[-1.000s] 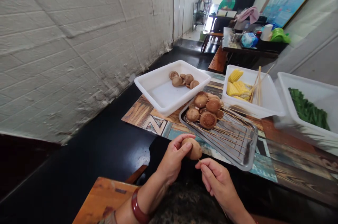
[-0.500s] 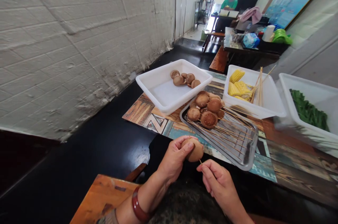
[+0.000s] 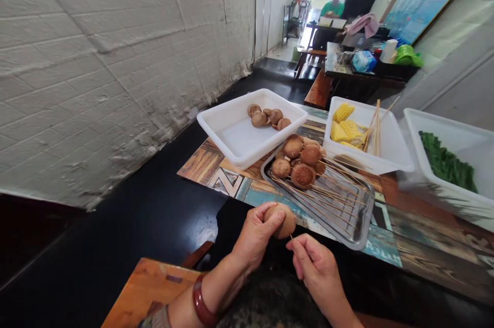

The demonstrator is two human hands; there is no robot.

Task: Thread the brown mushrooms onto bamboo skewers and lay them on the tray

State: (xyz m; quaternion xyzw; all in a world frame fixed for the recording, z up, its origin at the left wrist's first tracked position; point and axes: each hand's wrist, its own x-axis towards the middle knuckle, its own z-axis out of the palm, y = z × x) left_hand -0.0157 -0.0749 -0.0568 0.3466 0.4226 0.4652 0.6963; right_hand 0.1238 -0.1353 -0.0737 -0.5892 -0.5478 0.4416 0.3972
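My left hand (image 3: 258, 230) grips a round brown mushroom cap (image 3: 284, 222) between thumb and fingers, in front of the table's near edge. Pinched in my right hand (image 3: 314, 261) is a thin wooden skewer (image 3: 291, 237), whose upper end meets the lower side of the cap. Most of the skewer is hidden behind my right hand. Just beyond, a metal tray (image 3: 363, 238) carries a pile of skewered mushrooms (image 3: 303, 175), their sticks pointing right. Behind it, several loose mushrooms (image 3: 259, 119) lie in a white plastic tub (image 3: 216, 135).
A white tub (image 3: 393, 163) holds yellow corn pieces (image 3: 347, 130) and several wooden skewers (image 3: 374, 132). Green leaves (image 3: 447, 163) fill part of another tub (image 3: 412, 127) at right. A wooden stool (image 3: 154, 287) stands lower left. Far back, a person in green (image 3: 332, 9) sits at a table.
The view has shifted slightly. Both hands keep the same hold on the mushroom and skewer, with hardly any movement between them.
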